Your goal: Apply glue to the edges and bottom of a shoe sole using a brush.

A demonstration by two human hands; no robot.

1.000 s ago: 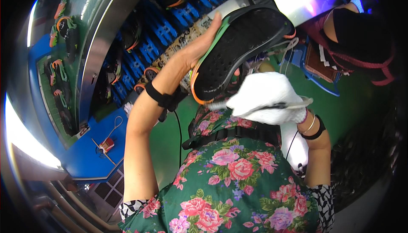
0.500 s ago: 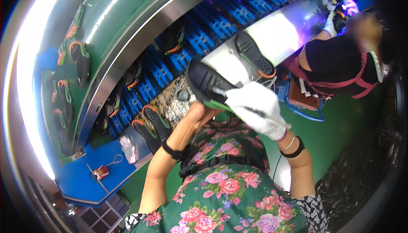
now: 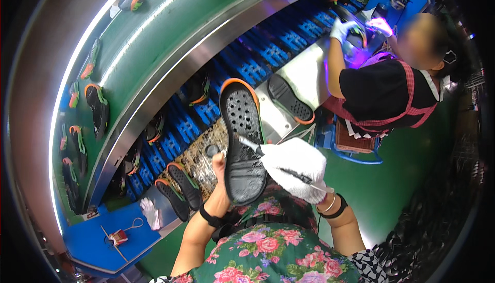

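A black shoe sole (image 3: 240, 121) with an orange rim at its far, perforated end is held upright in front of me. Its inner face looks wet and shiny. My left hand (image 3: 219, 173), bare, grips the sole's left edge, with the thumb showing and the other fingers hidden underneath. My right hand (image 3: 295, 168), in a white knitted glove with a dark streak, is closed round a thin brush (image 3: 251, 146). The brush tip touches the middle of the sole. Left of the sole, a small round dark pot (image 3: 212, 150) sits on the stained worktop.
Two soles (image 3: 184, 186) lie left of my left hand, and another sole (image 3: 290, 99) lies on the metal bench. Beyond runs a blue slatted conveyor (image 3: 247, 69) carrying shoes. A co-worker (image 3: 381, 87) sits at the right. A blue table (image 3: 103, 244) stands at the lower left.
The sole has turned so its perforated, orange-rimmed end shows at the far side. My right hand has moved down and left with the brush. The co-worker's hands have shifted left.
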